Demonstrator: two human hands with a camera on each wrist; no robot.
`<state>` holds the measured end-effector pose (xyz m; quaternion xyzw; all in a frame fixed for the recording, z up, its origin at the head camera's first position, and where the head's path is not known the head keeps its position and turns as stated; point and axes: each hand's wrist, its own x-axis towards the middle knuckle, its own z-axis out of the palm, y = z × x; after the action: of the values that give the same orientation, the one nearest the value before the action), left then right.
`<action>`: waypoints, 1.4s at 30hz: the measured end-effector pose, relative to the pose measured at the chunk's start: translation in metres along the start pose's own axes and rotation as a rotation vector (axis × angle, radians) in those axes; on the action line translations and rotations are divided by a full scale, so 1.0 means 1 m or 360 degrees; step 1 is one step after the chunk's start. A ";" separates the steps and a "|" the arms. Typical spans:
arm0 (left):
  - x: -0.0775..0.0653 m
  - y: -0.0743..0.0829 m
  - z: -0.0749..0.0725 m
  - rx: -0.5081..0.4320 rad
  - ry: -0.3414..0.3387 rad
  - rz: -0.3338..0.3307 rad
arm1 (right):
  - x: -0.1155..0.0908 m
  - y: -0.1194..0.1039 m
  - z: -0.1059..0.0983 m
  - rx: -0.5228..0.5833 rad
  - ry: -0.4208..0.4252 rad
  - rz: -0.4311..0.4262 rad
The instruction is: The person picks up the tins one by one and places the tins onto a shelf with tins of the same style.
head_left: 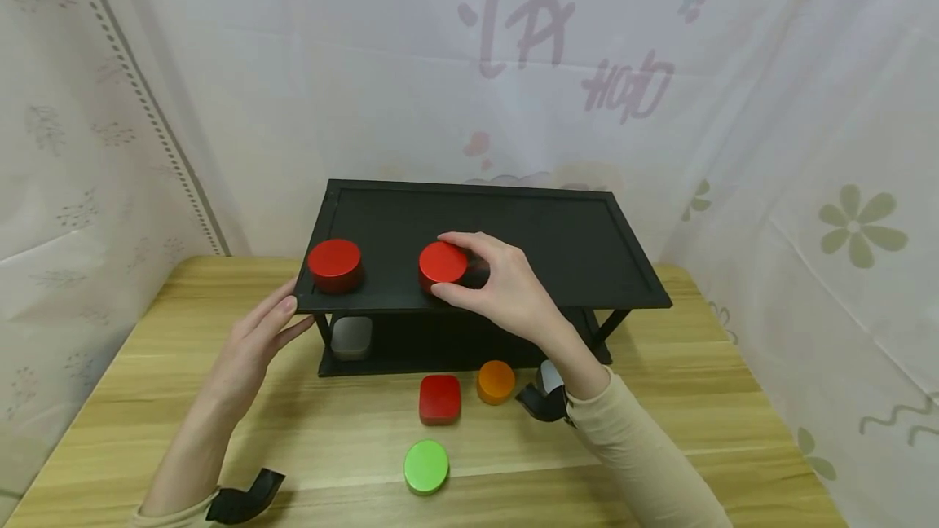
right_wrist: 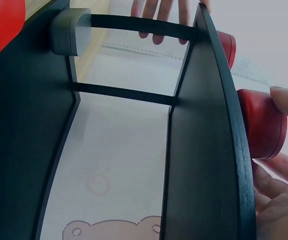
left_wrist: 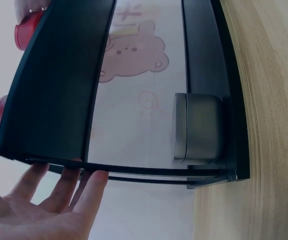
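A black two-tier shelf (head_left: 506, 243) stands on the table. My right hand (head_left: 506, 283) pinches a round red tin (head_left: 443, 261) between thumb and fingers, at the front of the top board. The right wrist view shows that red tin (right_wrist: 263, 122) right at the board's surface. My left hand (head_left: 253, 349) holds the shelf's left front corner, thumb at the top edge and fingers along the side (left_wrist: 59, 200). Another round red tin (head_left: 335, 265) sits on the top board near that corner. On the lower tier, at the left, stands a grey rounded-square tin (left_wrist: 203, 128).
In front of the shelf lie a square red tin (head_left: 440, 399), a round orange tin (head_left: 495, 382) and a round green tin (head_left: 426, 467). A whitish tin (head_left: 550, 376) is partly hidden by the right wrist. Behind the table (head_left: 345, 446) hangs a printed curtain (head_left: 293, 104).
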<state>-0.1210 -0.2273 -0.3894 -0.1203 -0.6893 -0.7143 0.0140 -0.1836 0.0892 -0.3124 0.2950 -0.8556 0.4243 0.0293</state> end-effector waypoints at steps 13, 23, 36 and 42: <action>-0.001 0.000 0.001 0.0012 0.0009 0.0000 | 0.007 -0.001 0.003 -0.0057 -0.0045 0.0043; 0.000 -0.001 0.000 0.0013 0.0004 -0.0018 | 0.013 -0.005 0.003 -0.0076 -0.0080 0.0118; -0.001 0.000 -0.001 -0.0012 0.0000 -0.0019 | 0.018 -0.006 0.004 -0.0070 -0.0150 0.0177; 0.000 0.001 -0.001 -0.0007 -0.0003 -0.0010 | 0.020 -0.010 0.004 -0.0105 -0.0193 0.0195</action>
<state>-0.1212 -0.2287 -0.3888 -0.1190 -0.6880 -0.7158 0.0107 -0.1945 0.0720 -0.3017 0.2661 -0.8857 0.3784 -0.0387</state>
